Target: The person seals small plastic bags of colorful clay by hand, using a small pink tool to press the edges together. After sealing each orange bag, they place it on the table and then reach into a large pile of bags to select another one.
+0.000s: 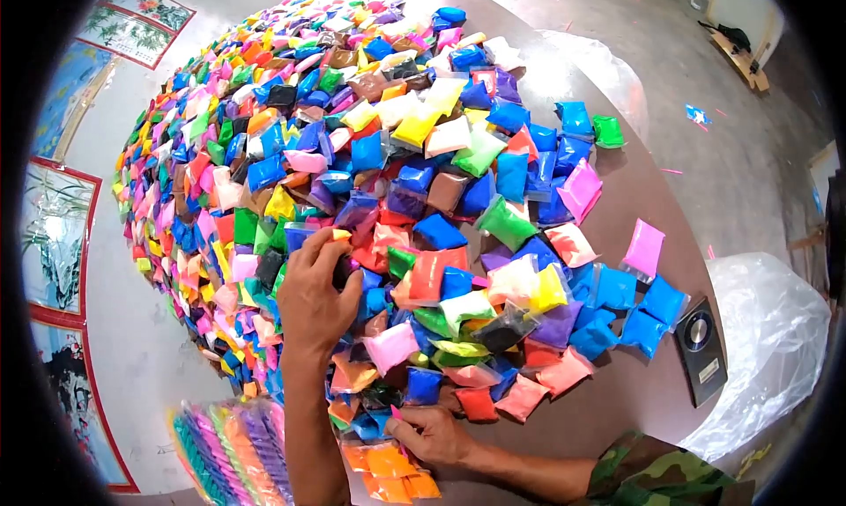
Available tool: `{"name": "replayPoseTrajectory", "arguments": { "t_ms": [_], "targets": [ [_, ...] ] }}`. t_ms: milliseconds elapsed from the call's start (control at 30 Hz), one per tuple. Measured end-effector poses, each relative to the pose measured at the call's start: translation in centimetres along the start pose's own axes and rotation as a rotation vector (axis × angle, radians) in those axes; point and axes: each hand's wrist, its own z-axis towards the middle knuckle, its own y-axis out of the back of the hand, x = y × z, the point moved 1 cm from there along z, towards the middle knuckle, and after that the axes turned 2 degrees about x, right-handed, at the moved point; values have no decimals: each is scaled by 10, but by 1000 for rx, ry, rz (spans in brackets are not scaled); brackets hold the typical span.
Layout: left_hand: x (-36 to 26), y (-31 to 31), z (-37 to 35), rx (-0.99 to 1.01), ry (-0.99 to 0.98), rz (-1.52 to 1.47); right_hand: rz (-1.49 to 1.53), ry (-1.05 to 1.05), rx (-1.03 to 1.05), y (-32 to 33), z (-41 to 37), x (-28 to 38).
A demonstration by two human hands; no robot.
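Observation:
My left hand reaches into a large heap of small soft packets, each a coloured filling in a clear bag. Its fingers curl down among the packets, a yellow-orange packet at the fingertips and a dark one partly hidden under the thumb; what they grip is hidden. My right hand is closed at the heap's near edge, pinching a slim pink piece between thumb and fingers. Just below it lies a group of orange packets. A blue packet is close to the right fingertips.
The heap covers much of the brown table. A black device with a round dial lies by the right edge. Clear plastic sheeting hangs beyond it. Bundled colourful plastic packs are at lower left. Framed pictures line the wall.

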Motion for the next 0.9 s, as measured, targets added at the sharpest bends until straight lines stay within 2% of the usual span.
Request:
{"name": "replayPoseTrajectory", "arguments": {
  "t_ms": [300, 400, 533, 733, 900],
  "targets": [
    [12, 19, -34, -77, 59, 69, -22, -26, 38, 6, 0, 14],
    [19, 24, -43, -40, 173, 32, -17, -54, 51, 5, 0, 13],
    [27, 22, -49, -79, 185, 37, -16, -45, 52, 5, -1, 15],
    [24, 25, -46, -93, 59, 66, -21, -41, 76, 6, 1, 15],
    [7, 20, -27, -64, 41, 25, -87, 31, 95, 9, 2, 4]
  ]
}}
